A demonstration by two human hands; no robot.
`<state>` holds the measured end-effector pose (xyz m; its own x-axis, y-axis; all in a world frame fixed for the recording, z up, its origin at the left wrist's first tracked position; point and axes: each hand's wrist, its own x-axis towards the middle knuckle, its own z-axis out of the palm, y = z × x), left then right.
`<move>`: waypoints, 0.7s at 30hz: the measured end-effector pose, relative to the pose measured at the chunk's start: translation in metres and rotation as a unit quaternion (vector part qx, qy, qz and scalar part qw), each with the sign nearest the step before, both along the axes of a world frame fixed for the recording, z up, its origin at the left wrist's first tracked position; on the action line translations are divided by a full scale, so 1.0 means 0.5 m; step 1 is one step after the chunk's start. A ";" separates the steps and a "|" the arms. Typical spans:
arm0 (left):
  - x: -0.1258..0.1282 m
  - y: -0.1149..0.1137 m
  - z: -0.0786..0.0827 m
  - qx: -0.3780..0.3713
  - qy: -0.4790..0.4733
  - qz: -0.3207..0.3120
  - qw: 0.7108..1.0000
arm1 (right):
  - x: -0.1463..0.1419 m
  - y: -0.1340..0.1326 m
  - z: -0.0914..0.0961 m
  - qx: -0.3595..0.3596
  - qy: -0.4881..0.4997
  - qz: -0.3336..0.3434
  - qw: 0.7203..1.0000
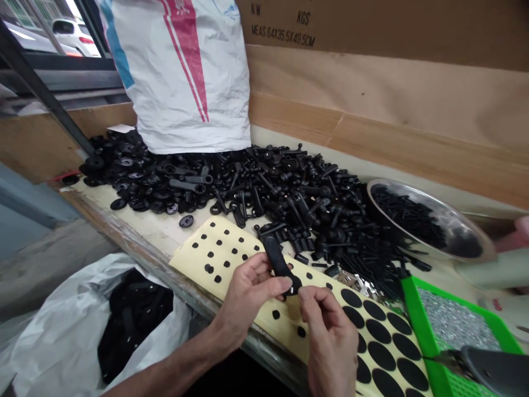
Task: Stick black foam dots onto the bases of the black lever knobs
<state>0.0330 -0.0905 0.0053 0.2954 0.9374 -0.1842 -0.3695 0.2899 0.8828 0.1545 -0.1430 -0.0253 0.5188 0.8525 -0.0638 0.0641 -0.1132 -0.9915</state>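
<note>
My left hand (248, 289) is closed on a black plastic lever (278, 259), held upright over a yellow backing sheet (231, 242) that carries black round stickers. My right hand (328, 325) pinches at the lever's lower round end (294, 286), thumb and forefinger pressed together there; whether a sticker is between them I cannot make out. Larger black stickers (378, 331) fill the sheet's right part.
A pile of black plastic levers and round caps (264, 187) covers the bench. A steel bowl (467, 234) holds black screws. A green tray (413, 300) holds small silver parts. A white sack (182, 71) stands behind; a plastic bag (61, 336) with black parts hangs below the bench edge.
</note>
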 end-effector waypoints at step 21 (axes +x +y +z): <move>-0.034 -0.038 -0.005 0.038 -0.013 0.035 0.999 | 0.028 -0.006 0.021 -0.016 -0.078 0.047 0.996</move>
<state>0.0159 -0.1095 0.0028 0.2325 0.9669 -0.1056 -0.4104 0.1960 0.8906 0.1684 -0.1461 -0.0147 0.4422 0.8968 -0.0155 0.2296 -0.1298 -0.9646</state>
